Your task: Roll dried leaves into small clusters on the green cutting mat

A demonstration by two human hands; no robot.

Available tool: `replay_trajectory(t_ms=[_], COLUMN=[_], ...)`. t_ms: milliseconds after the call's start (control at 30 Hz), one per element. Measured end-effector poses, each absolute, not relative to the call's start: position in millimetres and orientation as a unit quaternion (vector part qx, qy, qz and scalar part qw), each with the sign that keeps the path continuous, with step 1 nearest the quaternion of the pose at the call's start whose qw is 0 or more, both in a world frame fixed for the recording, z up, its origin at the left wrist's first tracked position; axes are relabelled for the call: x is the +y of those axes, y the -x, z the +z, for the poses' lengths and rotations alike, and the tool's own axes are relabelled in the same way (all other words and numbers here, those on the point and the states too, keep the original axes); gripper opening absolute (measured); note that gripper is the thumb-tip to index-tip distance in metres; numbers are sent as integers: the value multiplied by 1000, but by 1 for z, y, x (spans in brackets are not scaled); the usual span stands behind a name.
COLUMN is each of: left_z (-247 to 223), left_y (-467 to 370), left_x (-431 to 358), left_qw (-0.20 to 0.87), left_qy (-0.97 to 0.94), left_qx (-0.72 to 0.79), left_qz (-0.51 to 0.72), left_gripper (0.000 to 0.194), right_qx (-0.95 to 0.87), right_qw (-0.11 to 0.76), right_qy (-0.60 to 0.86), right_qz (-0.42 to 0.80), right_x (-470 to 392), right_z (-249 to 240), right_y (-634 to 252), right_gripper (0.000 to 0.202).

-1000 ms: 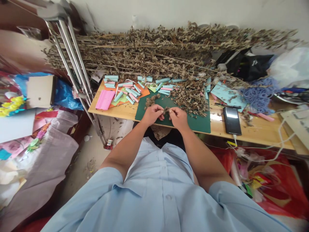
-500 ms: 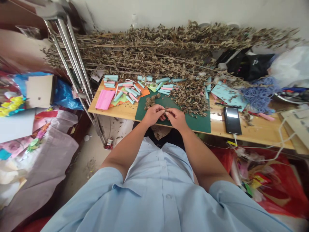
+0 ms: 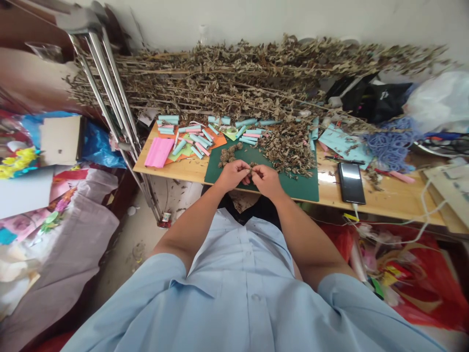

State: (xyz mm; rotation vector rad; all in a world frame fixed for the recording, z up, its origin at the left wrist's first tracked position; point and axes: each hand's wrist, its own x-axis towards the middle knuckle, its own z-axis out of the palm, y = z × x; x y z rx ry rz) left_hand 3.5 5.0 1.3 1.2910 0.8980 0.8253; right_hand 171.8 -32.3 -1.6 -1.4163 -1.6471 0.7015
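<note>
Over the near edge of a green cutting mat, my left hand and my right hand meet with their fingertips pinched together. Between them is a small bit of dried leaf, partly hidden by the fingers. Just beyond my left hand lies a small heap of crumpled brown leaf clumps. A larger pile of loose dried leaves spreads on the mat beyond my right hand.
Bundles of dried leafy stalks run along the back wall. Rolled blue and pink papers lie left of the mat. A phone with a cable rests at right, near blue yarn. Metal crutches lean at the table's left end.
My fingers have shifted slightly around the bit of dried leaf, both hands staying in the same place. The piles look unchanged.
</note>
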Motion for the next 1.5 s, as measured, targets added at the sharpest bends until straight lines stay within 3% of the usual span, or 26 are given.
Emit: replay_trajectory(t_ms=[167,400,1500], left_z=[3,4,1], left_y=[-1,-1,-4], left_x=[6,6,3], left_qw=[649,674,603], left_qy=[-526,-497,-590], left_qx=[403,391,399], left_qz=[374,383,361], left_gripper=[16,32,6], right_qx=[-609,-576,-631], right_qw=[430,462,434], right_qy=[569,576,562], right_qz=[347,350,314], right_x=[-30,-27,-27], right_z=[0,-3,-10], right_y=[-175,-176,-176], right_gripper=[17,24,20])
